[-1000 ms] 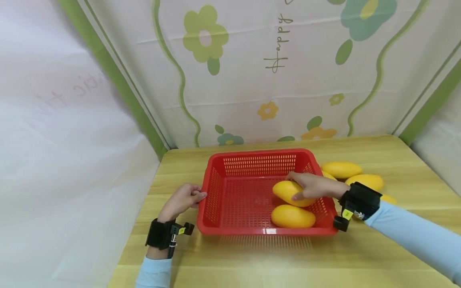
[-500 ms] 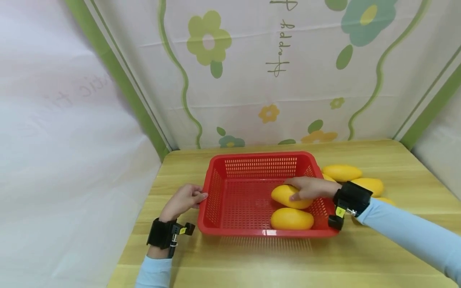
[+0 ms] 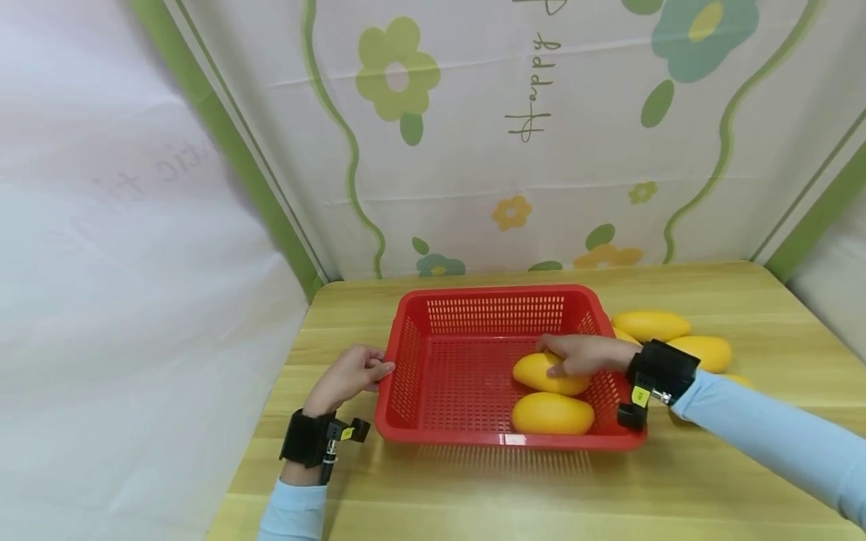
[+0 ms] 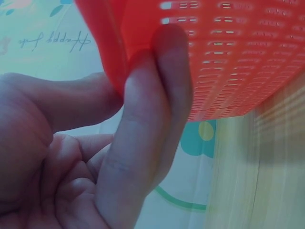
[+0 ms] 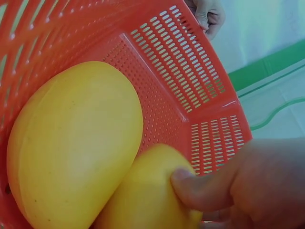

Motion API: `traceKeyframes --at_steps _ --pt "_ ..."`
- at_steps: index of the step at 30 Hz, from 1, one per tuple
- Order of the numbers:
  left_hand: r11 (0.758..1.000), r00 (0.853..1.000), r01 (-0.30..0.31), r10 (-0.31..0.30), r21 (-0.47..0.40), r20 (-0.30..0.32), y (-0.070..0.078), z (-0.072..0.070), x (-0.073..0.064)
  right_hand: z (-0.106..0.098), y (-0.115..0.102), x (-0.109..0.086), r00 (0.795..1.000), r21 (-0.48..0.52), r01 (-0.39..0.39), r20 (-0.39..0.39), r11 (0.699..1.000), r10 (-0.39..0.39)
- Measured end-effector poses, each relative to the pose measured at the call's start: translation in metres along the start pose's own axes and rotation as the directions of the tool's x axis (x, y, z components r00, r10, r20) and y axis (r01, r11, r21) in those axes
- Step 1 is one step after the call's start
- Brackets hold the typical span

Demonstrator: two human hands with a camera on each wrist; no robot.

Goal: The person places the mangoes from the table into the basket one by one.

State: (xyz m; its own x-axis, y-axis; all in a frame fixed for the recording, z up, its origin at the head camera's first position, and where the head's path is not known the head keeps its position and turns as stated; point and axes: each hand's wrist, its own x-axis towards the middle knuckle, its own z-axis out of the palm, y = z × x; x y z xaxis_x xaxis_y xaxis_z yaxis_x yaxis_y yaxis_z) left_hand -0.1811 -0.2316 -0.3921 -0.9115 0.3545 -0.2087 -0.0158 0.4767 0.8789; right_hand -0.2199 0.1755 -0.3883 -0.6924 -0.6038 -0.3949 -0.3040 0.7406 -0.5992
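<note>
A red plastic basket (image 3: pixel 467 376) with slotted walls stands on the table. My left hand (image 3: pixel 348 376) pinches its left rim, thumb inside and fingers against the outer wall, as the left wrist view shows. Within the basket's right half lie two yellow mangoes. The nearer mango (image 3: pixel 553 413) sits along the front wall, and nothing grips it. Just behind it is a second mango (image 3: pixel 549 374), which my right hand (image 3: pixel 582 355) grips from above with the thumb on its near side. The two mangoes appear to touch in the right wrist view, where the gripped mango (image 5: pixel 150 191) is partly cut off.
To the right of the basket, several more mangoes (image 3: pixel 651 325) lie on the wooden table (image 3: pixel 446 496), some partly hidden by my right forearm and the basket. A printed cloth (image 3: pixel 460 173) hangs behind the table, and a white cloth (image 3: pixel 135 300) closes the left side.
My right wrist has shifted a little left and the gripped mango has settled slightly towards the front mango. The left hand keeps its place on the rim. The head view has tilted slightly.
</note>
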Motion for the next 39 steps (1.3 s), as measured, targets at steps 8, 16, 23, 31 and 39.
traceKeyframes --at_steps 8,16,23,31,39 --pt "1.000 1.000 0.008 -0.008 0.007 -0.010 0.001 0.001 0.000 -0.001 0.001 0.000 1.000 0.001 -0.006 0.006 1.000 0.006" --pt "1.000 1.000 0.008 -0.008 0.000 -0.012 0.002 0.002 0.000 -0.004 -0.003 -0.009 1.000 -0.025 -0.019 -0.023 1.000 0.019" --pt "1.000 1.000 0.005 -0.005 0.005 -0.015 0.002 0.002 0.000 -0.005 -0.006 -0.018 0.997 -0.070 0.021 -0.071 0.997 -0.026" --pt "1.000 1.000 0.009 -0.009 0.003 -0.010 0.002 0.002 0.000 -0.013 -0.001 -0.037 0.988 0.038 0.046 -0.150 0.998 -0.039" --pt "1.000 1.000 0.010 -0.010 0.010 -0.011 0.003 0.000 -0.001 -0.016 0.002 -0.063 0.968 0.094 0.071 -0.248 0.993 -0.046"
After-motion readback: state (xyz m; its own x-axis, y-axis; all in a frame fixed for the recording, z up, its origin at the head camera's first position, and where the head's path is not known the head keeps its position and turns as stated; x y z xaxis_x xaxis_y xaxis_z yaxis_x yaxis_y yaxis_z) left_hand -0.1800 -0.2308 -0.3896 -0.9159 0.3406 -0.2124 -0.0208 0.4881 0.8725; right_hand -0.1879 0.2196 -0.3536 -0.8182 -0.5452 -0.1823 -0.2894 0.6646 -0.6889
